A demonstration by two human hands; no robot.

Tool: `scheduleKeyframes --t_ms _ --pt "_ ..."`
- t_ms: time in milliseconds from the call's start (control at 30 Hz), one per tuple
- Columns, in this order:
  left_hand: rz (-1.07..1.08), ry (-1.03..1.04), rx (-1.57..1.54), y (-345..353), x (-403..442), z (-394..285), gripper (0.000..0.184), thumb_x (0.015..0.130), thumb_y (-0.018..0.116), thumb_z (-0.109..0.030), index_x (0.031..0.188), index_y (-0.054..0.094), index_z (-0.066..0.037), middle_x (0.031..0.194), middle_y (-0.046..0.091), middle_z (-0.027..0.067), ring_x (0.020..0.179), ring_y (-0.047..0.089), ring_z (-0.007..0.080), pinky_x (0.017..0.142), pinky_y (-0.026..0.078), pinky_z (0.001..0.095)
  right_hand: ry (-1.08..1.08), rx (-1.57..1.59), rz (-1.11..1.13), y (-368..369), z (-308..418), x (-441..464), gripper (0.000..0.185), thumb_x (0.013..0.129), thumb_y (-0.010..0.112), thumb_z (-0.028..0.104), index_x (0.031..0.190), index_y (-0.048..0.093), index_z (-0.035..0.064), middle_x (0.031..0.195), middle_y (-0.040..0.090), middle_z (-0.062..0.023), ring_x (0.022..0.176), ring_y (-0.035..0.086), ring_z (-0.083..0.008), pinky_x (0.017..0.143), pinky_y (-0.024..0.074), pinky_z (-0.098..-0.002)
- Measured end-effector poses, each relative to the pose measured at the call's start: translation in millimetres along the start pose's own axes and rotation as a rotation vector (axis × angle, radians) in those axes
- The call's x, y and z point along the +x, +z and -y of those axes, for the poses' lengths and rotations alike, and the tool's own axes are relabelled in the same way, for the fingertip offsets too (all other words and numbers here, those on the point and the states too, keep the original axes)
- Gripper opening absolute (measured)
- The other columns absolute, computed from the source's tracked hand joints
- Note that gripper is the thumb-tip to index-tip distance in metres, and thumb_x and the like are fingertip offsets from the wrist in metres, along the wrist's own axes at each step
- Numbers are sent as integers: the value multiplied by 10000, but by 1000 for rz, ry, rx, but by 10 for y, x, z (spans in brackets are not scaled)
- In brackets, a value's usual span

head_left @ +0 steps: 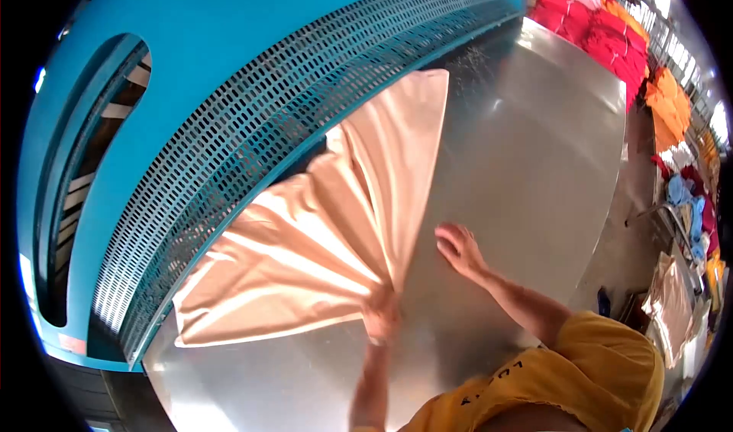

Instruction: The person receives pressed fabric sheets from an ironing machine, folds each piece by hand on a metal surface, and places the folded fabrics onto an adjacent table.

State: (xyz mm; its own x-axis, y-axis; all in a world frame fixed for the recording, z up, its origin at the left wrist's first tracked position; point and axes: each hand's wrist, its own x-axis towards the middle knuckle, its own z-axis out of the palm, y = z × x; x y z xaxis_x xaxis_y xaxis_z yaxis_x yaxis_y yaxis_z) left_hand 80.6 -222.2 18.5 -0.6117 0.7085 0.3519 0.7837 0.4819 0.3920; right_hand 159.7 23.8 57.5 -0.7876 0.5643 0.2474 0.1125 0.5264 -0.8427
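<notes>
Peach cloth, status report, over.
Left hand grips peach cloth. Right hand empty. Cloth fanned across metal table. Possible obstruction: blue perforated guard along far edge.

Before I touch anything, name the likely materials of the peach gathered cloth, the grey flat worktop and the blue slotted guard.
Peach gathered cloth: probably satiny fabric, glossy; bright streaks follow its folds.
Grey flat worktop: likely bare sheet metal, smooth, given its blurred glare.
Blue slotted guard: perhaps painted metal; thin, evenly punched sheet.

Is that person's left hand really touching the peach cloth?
Touching: the head view shows the left hand clasping the peach cloth where its folds gather.
</notes>
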Motion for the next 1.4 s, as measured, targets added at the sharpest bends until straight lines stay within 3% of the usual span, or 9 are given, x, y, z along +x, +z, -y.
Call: scheduleKeyframes --t_ms 133,233,333,567,700,833,900,1033,1400 --pt "-189 -341 185 -689 -1555 -511 250 796 559 -171 1012 606 -56 980 613 143 904 584 323 798 469 410 526 1108 -131 -205 -113 153 212 877 522 242 993 530 65 1020 567 -80 902 569 -176 770 467 -328" --pt "-442 -811 -50 -1135 -2391 -490 277 775 530 -133 1035 600 -68 953 614 159 885 576 347 768 466 416 562 1280 -77 -345 -381 70 209 891 492 252 983 535 70 906 602 -78 827 586 -171 714 495 -330" --pt "-164 -1117 319 -1496 -2858 -722 286 717 516 -60 992 590 -86 994 583 159 902 550 337 717 458 427 679 1362 -5 -700 -570 -113 238 851 560 294 961 543 84 852 606 -49 720 604 -175 585 517 -329" --pt "-183 -699 192 -668 -2357 -1957 201 748 574 -145 937 633 -111 934 624 100 865 568 300 792 439 402 334 809 -213 -2814 -2277 152 530 878 499 395 1238 438 10 1219 472 -94 1106 436 -203 935 367 -339" --pt "-108 -400 -84 87 -1138 -2854 286 696 568 -79 971 626 -135 948 620 68 801 583 258 688 475 378 -232 -524 -398 -4323 -3714 495 410 873 499 243 1199 442 0 1172 475 -104 1047 488 -238 886 410 -358" --pt "-11 -318 -494 671 -304 -3139 453 718 677 -162 1136 532 -67 1020 573 137 857 574 272 731 488 358 -167 -167 -362 -3488 -2304 833 346 855 512 211 1129 482 1 1095 510 -147 986 510 -272 849 418 -372" --pt "-149 -361 -799 674 245 -3025 607 710 720 -237 1231 458 -68 1183 515 144 1108 488 286 902 415 377 -349 -88 -54 -2683 -1216 593 331 841 535 209 1100 499 6 1079 518 -174 973 516 -293 835 418 -386" --pt "-707 -343 -1618 715 886 -2117 505 802 562 -4 1274 391 -59 1173 498 74 1010 478 178 805 438 290 -811 -99 550 -1561 307 -371 302 812 581 204 1042 532 15 1048 534 -227 946 528 -335 806 417 -412" --pt "-1040 -1304 28 -1271 -2924 419 372 803 627 -244 1058 543 14 969 572 82 792 539 165 669 470 275 -586 -368 299 -1686 -466 -593 275 709 606 56 983 582 64 1052 561 -102 1012 522 -287 841 422 -393"
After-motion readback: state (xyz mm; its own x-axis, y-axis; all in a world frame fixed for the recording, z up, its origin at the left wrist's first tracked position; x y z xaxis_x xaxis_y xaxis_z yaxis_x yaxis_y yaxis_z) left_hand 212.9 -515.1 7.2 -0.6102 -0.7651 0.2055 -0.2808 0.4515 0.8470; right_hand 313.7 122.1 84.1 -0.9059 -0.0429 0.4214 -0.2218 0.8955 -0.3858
